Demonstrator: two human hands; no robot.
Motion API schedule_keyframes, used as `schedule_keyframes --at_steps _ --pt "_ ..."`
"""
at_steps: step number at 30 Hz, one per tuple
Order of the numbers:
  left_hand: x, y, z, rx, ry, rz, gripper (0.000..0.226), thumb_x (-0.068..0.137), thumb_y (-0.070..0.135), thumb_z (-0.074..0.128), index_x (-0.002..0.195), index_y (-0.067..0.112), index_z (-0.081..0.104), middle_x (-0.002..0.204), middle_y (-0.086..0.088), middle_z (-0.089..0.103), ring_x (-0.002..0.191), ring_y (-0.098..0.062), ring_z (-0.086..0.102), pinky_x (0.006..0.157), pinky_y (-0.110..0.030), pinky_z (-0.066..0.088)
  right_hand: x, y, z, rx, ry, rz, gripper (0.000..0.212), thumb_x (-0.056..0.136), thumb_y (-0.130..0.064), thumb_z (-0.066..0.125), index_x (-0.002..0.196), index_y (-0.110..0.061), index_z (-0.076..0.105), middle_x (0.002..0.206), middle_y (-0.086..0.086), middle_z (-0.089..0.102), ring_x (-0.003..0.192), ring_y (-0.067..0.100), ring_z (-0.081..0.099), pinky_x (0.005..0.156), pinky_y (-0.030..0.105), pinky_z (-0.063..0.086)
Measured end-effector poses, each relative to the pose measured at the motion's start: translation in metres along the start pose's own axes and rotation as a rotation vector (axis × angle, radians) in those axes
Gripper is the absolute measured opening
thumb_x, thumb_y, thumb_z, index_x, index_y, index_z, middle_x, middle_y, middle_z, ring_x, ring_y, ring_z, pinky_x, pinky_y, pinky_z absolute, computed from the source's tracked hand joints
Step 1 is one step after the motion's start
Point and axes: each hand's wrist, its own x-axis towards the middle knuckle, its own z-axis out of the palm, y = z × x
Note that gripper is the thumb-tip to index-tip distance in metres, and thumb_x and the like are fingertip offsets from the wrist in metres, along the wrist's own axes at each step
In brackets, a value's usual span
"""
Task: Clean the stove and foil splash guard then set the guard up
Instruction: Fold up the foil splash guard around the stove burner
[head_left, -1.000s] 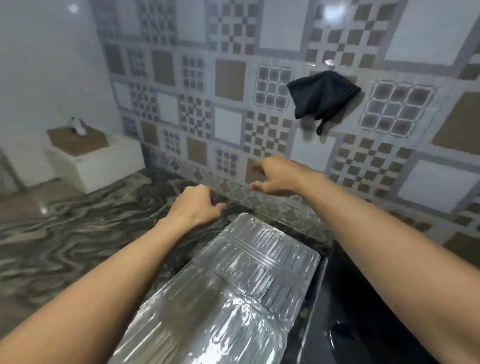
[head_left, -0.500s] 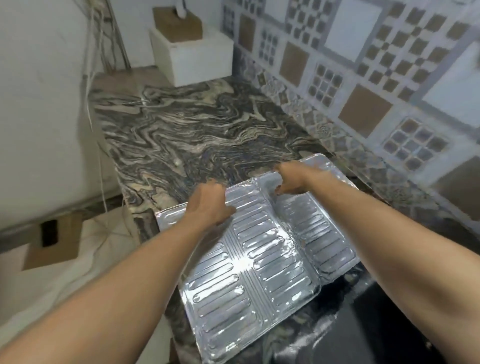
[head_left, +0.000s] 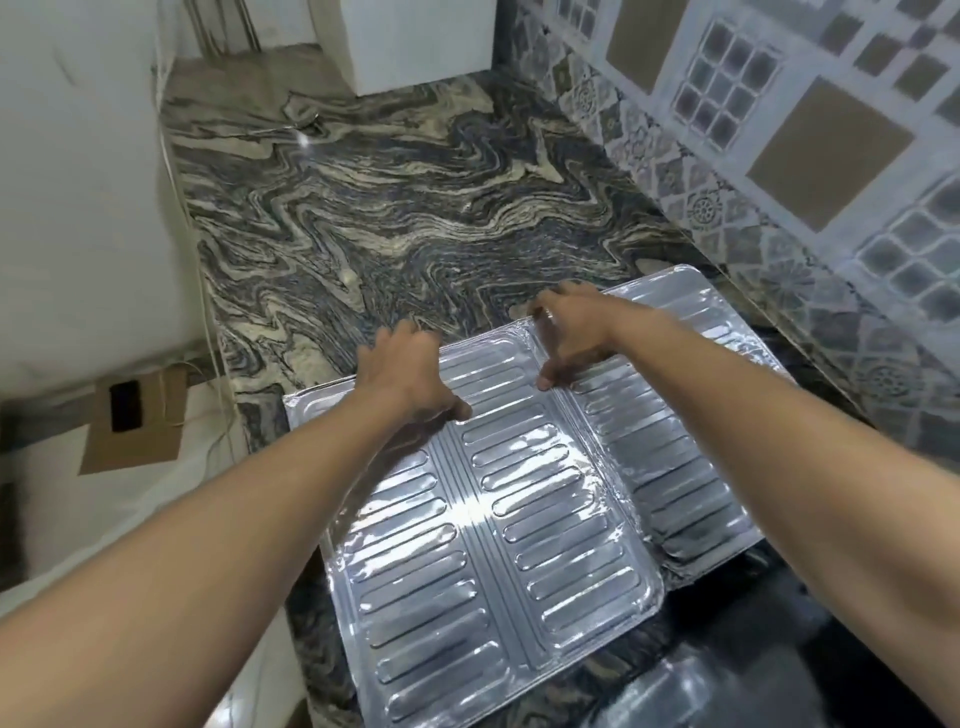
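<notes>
The foil splash guard (head_left: 519, 519) lies spread out on the marble counter (head_left: 415, 223), a silver sheet of ribbed panels joined by folds. Its right panel (head_left: 691, 467) dips lower, over the glossy black stove (head_left: 779, 649) at the lower right. My left hand (head_left: 410, 374) rests on the far end of the left panel, fingers curled over the edge and thumb on top. My right hand (head_left: 571, 327) holds the far edge at the fold between the middle and right panels, thumb pressed on the foil.
A white box (head_left: 415, 41) stands at the far end of the counter. The patterned tile wall (head_left: 779, 156) runs along the right. The counter's front edge drops off at the left, where a piece of cardboard (head_left: 135, 426) lies on the floor beside thin wires.
My view swung from the tiled wall down to the counter. The guard went from folded and tilted to spread flat, and both hands came onto its far edge.
</notes>
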Motion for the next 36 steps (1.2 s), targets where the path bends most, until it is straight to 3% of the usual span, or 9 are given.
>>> schedule_keyframes --at_steps 6,10,13,18,22,27,30,32,36 --pt "0.004 0.012 -0.030 -0.121 0.020 0.020 0.104 0.048 0.059 0.092 0.132 0.021 0.044 0.132 -0.009 0.052 0.118 -0.033 0.054 0.099 -0.047 0.044 -0.017 0.005 -0.030 0.023 0.131 -0.032 0.093 0.045 -0.066 0.088 0.113 -0.025 0.040 0.117 -0.001 0.056 0.113 0.025 0.048 0.105 0.051 0.034" --pt "-0.008 0.021 -0.074 -0.122 0.192 0.103 0.093 0.050 0.057 0.092 0.127 0.028 0.049 0.132 -0.003 0.062 0.122 -0.030 0.056 0.098 -0.046 0.040 -0.057 0.011 -0.087 0.218 0.235 -0.099 0.050 0.070 -0.053 0.081 0.100 -0.018 0.063 0.090 -0.002 0.068 0.089 0.028 0.064 0.074 0.032 0.044" --pt "-0.025 0.032 -0.115 -0.169 0.346 0.158 0.072 0.060 0.049 0.090 0.121 0.031 0.055 0.124 0.001 0.067 0.119 -0.030 0.058 0.095 -0.045 0.037 -0.101 0.010 -0.130 0.287 0.354 -0.110 0.029 0.084 -0.040 0.074 0.097 -0.014 0.076 0.092 0.006 0.075 0.092 0.024 0.068 0.075 0.030 0.047" --pt "-0.054 0.051 -0.167 -0.288 0.554 0.296 0.030 0.080 0.034 0.076 0.108 0.034 0.067 0.109 0.006 0.073 0.116 -0.027 0.060 0.093 -0.043 0.034 -0.162 0.004 -0.157 0.345 0.503 -0.128 0.019 0.086 -0.030 0.075 0.093 -0.012 0.075 0.084 0.000 0.074 0.078 0.012 0.065 0.074 0.027 0.047" --pt "-0.072 0.063 -0.179 -0.278 0.672 0.390 0.022 0.082 0.032 0.074 0.105 0.033 0.072 0.106 0.002 0.072 0.112 -0.031 0.059 0.091 -0.045 0.034 -0.201 -0.006 -0.153 0.345 0.597 -0.097 0.016 0.090 -0.024 0.071 0.106 -0.021 0.076 0.089 -0.010 0.071 0.080 -0.002 0.061 0.075 0.021 0.046" --pt "-0.081 0.080 -0.160 -0.341 0.819 0.304 0.030 0.081 0.039 0.072 0.110 0.033 0.073 0.121 0.001 0.064 0.125 -0.031 0.045 0.102 -0.046 0.030 -0.223 -0.004 -0.128 0.288 0.767 0.002 0.019 0.092 -0.022 0.068 0.110 -0.024 0.075 0.107 -0.005 0.075 0.099 0.012 0.068 0.092 0.035 0.053" --pt "-0.086 0.102 -0.156 -0.477 0.867 0.133 0.076 0.083 0.038 0.070 0.151 0.026 0.039 0.164 -0.019 0.012 0.151 -0.038 0.005 0.119 -0.057 0.014 -0.225 -0.005 -0.133 0.298 0.851 0.004 0.022 0.092 -0.018 0.070 0.112 -0.025 0.075 0.106 -0.005 0.076 0.099 0.009 0.069 0.095 0.035 0.053" --pt "-0.086 0.116 -0.157 -0.658 0.751 0.015 0.105 0.084 0.045 0.068 0.159 0.018 -0.001 0.160 -0.025 -0.026 0.150 -0.044 -0.014 0.120 -0.060 0.003 -0.226 -0.008 -0.137 0.331 0.858 0.005 0.025 0.092 -0.011 0.068 0.113 -0.023 0.075 0.107 -0.004 0.076 0.099 0.007 0.068 0.096 0.030 0.052" --pt "-0.087 0.134 -0.162 -1.041 0.572 -0.130 0.125 0.084 0.059 0.064 0.151 0.011 -0.029 0.152 -0.030 -0.039 0.147 -0.052 -0.013 0.120 -0.061 0.002 -0.228 -0.012 -0.134 0.325 0.843 -0.018 0.052 0.090 0.009 0.055 0.119 -0.031 0.071 0.099 -0.014 0.070 0.088 -0.012 0.060 0.085 0.008 0.046"
